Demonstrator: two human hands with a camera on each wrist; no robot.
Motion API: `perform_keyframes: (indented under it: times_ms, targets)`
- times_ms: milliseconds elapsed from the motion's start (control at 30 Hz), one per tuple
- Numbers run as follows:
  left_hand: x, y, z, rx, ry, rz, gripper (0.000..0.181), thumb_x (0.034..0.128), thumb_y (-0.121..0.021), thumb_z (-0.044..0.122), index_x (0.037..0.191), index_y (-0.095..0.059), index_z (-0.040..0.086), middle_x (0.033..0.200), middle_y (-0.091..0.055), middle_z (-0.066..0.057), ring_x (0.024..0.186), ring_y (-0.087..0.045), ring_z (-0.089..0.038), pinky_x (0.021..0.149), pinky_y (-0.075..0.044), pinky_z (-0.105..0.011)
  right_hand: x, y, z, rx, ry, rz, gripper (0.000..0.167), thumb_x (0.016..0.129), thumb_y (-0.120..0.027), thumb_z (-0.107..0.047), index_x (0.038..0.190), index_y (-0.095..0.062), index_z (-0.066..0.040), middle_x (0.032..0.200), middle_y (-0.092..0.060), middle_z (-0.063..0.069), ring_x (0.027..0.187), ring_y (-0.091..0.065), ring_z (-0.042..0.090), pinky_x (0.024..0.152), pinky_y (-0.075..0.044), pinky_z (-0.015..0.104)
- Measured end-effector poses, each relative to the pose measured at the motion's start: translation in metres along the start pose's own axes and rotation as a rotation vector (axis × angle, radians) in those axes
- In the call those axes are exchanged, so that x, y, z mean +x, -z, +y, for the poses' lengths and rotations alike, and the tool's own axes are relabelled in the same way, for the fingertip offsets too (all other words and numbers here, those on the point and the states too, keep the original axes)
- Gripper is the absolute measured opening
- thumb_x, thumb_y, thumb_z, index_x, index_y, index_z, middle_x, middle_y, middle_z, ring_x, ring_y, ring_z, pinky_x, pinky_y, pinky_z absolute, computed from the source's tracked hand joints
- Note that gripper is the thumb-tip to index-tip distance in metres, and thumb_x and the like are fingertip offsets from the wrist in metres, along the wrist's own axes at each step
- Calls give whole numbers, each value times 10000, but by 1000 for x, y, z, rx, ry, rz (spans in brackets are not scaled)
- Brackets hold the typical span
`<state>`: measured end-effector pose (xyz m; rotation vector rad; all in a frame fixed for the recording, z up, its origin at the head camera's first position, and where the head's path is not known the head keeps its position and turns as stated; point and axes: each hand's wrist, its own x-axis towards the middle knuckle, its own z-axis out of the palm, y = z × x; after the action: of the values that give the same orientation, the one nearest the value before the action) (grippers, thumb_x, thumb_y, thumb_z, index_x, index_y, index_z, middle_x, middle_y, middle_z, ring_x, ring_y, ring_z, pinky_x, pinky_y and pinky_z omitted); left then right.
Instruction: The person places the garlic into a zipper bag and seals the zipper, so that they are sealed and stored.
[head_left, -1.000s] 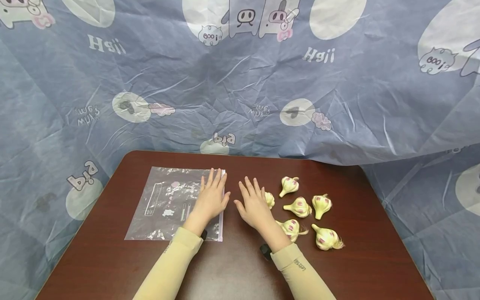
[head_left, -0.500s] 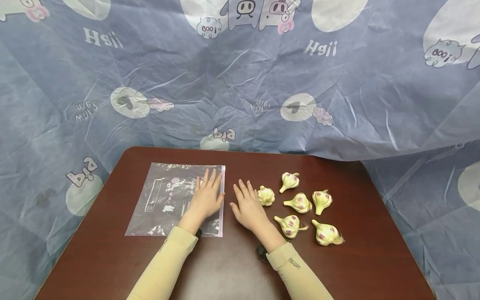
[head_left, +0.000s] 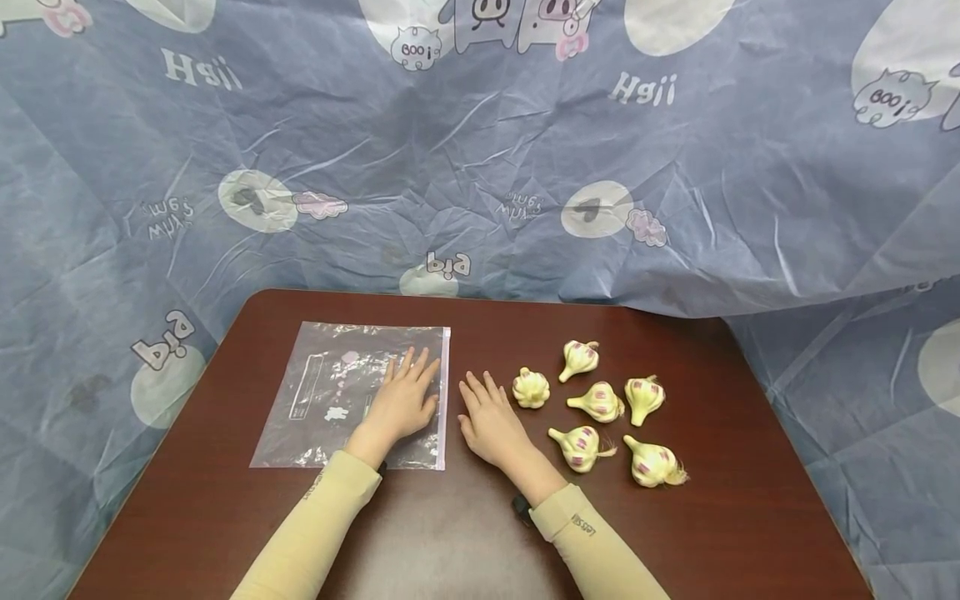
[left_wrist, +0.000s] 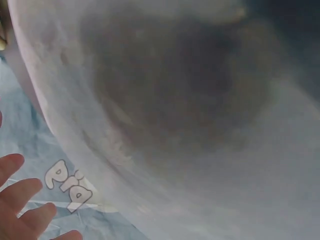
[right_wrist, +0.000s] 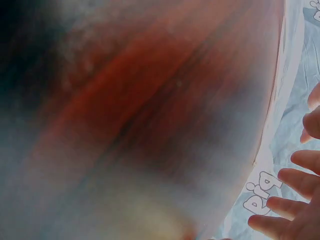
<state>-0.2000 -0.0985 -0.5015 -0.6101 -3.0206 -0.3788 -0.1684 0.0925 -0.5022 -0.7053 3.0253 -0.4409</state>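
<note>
A clear zip bag (head_left: 300, 450) with small printed pictures lies flat on the table, its pale zip strip (head_left: 442, 400) along the right side. My left hand (head_left: 397, 400) is over the bag's right part, palm down with fingers spread; whether it presses is hard to tell. Just right of the strip, my right hand (head_left: 491, 425) is palm down with straight fingers and holds nothing. The nearest garlic bulb (head_left: 531, 388) sits a little apart from it. Straight fingers (left_wrist: 22, 195) show in the left wrist view, and others (right_wrist: 297, 182) in the right one; both views are largely blurred.
Several more garlic bulbs lie loosely spread at the right, among them one at the back (head_left: 580, 358) and one at the front (head_left: 652, 463). The dark red-brown table (head_left: 465, 533) ends against a blue printed cloth (head_left: 480, 167) behind and at the sides.
Both hands have drifted left and slightly toward me. The right hand has uncovered the nearest garlic bulb, and the left has shifted off the zip strip. The head view has tilted slightly down.
</note>
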Motion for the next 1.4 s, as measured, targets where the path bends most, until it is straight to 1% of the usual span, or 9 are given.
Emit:
perform_keyframes:
  times_ms: [200,300,433,600,733,1000,1067,1233,1400]
  targets:
    - [-3,-4,-3,21,-12,-24,599,961,-581,323,1489,-413,96,1584,-321,-163,1487,-231,-395,1174,-225,-634,-1,-2,-1,-2,9,-11,517,1014,-526,-243,1469,-417,-24,1575,-341,156,1473,-255,414,1159,-299,591]
    - [-4,-6,-3,21,-19,-26,601,960,-590,350,1478,-430,92,1576,-337,-166,1482,-244,-399,1172,-227,-636,-2,-3,0,7,8,-5,510,1008,-534,-238,1459,-432,-21,1568,-354,158,1472,-259,414,1160,-295,595]
    - [-3,-8,-2,9,-14,-59,622,972,-572,398,1489,-412,91,1587,-311,-164,1489,-223,-395,1179,-207,-636,-4,-6,2,9,2,-1,510,1001,-544,-234,1454,-440,-24,1566,-360,154,1476,-256,404,1166,-288,592]
    - [1,-10,0,-4,12,-97,678,970,-565,457,1507,-378,88,1600,-281,-154,1498,-207,-377,1186,-196,-626,-7,-6,4,7,-6,-2,514,998,-549,-235,1455,-440,-25,1570,-354,150,1476,-254,406,1168,-284,592]
    - [5,-12,5,-11,35,-122,721,957,-576,478,1511,-364,68,1600,-278,-166,1495,-214,-381,1182,-217,-623,-9,-4,5,8,-11,7,507,995,-549,-226,1447,-450,-20,1565,-364,150,1472,-265,407,1165,-286,596]
    - [10,-19,15,-22,84,-217,823,944,-571,529,1538,-279,39,1623,-194,-191,1499,-188,-393,1193,-232,-586,-10,-2,5,16,-2,15,500,991,-551,-215,1436,-458,-6,1557,-373,164,1468,-268,415,1156,-292,609]
    - [10,-20,17,-37,92,-229,843,936,-587,526,1535,-275,21,1621,-188,-206,1497,-188,-403,1189,-245,-583,-10,-2,5,16,-1,15,501,991,-551,-214,1438,-457,-6,1557,-372,163,1468,-268,415,1156,-292,610]
    - [10,-21,21,-80,98,-227,853,924,-630,473,1512,-284,-39,1601,-208,-253,1480,-213,-434,1183,-265,-573,-10,-3,6,13,6,27,499,985,-556,-210,1430,-464,-2,1553,-378,166,1462,-277,423,1149,-302,613]
    - [11,-23,21,-81,112,-221,837,931,-633,419,1501,-273,-77,1580,-223,-292,1472,-225,-446,1197,-250,-551,-9,-5,5,21,15,41,496,980,-567,-208,1420,-475,1,1544,-389,174,1453,-290,431,1144,-310,611]
